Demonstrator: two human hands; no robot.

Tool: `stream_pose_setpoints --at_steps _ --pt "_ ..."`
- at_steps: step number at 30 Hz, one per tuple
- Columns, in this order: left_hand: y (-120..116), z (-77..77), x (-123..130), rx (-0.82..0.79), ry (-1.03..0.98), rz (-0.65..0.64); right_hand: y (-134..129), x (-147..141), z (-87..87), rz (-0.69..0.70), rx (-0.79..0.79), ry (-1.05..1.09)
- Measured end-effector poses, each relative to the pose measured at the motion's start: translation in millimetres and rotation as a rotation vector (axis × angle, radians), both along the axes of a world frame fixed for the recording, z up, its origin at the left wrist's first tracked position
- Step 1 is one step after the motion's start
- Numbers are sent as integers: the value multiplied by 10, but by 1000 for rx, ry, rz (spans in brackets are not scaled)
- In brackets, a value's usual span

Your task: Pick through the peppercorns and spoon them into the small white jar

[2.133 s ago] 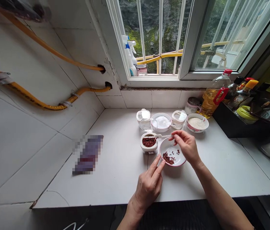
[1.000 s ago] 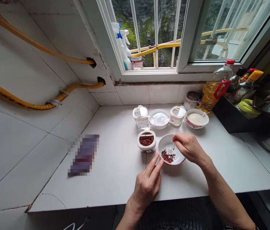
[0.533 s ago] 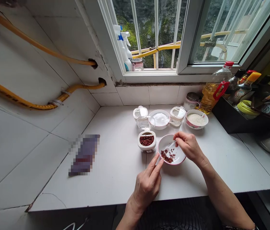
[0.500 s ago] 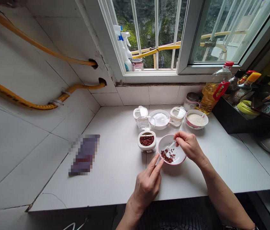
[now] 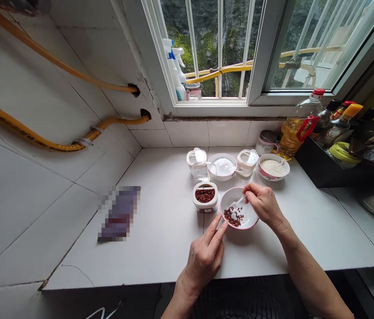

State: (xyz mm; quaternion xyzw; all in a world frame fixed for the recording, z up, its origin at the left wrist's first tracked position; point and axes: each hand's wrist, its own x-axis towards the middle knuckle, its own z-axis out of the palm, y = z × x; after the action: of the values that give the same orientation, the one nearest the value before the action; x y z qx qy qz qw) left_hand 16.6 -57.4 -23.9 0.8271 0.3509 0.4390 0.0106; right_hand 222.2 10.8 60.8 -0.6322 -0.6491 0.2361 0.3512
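A white bowl with a pink rim (image 5: pixel 250 214) stands on the counter, holding a small heap of reddish-brown peppercorns (image 5: pixel 233 218). My right hand (image 5: pixel 265 206) pinches the handle of a small white spoon (image 5: pixel 239 202), whose head rests among the peppercorns. With two fingers stretched out, my left hand (image 5: pixel 206 254) touches the bowl's near left rim; its other fingers are curled and it grips nothing. Left of the bowl sits a seasoning jar (image 5: pixel 205 196) with its clear lid raised, full of the same peppercorns.
Behind stand two more lidded jars (image 5: pixel 196 156) (image 5: pixel 247 161), a bowl of white granules (image 5: pixel 223 166) and a flowered bowl of pale grains (image 5: pixel 274 169). An oil bottle (image 5: pixel 294 133) and a black box of bottles (image 5: pixel 326 170) are at right. A pixelated dark item (image 5: pixel 120 215) lies left.
The whole view has shifted slightly, so things appear a little lower and to the right. Both hands, the spoon and the bowl keep nearly the same places relative to one another.
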Motion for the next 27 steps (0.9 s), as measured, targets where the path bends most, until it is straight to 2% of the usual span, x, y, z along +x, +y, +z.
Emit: stream_pose_setpoints --at_steps 9,14,17,21,23,25,27 --pt "-5 -3 6 0 -7 3 57 32 35 6 -99 433" --pt "1 -14 10 3 -12 2 58 -73 37 27 -15 587" --pt "0 -17 8 -3 -7 -3 9 -213 14 92 145 511" --pt "-5 -17 -1 -9 4 3 -61 -329 -4 262 437 184" --pt "-8 -14 -5 -18 10 1 -79 -315 7 319 526 53" --pt "-10 -11 -6 -23 12 0 -83 -250 28 284 534 21" --pt "-10 -9 -5 -18 5 0 -73 -152 46 180 481 33"
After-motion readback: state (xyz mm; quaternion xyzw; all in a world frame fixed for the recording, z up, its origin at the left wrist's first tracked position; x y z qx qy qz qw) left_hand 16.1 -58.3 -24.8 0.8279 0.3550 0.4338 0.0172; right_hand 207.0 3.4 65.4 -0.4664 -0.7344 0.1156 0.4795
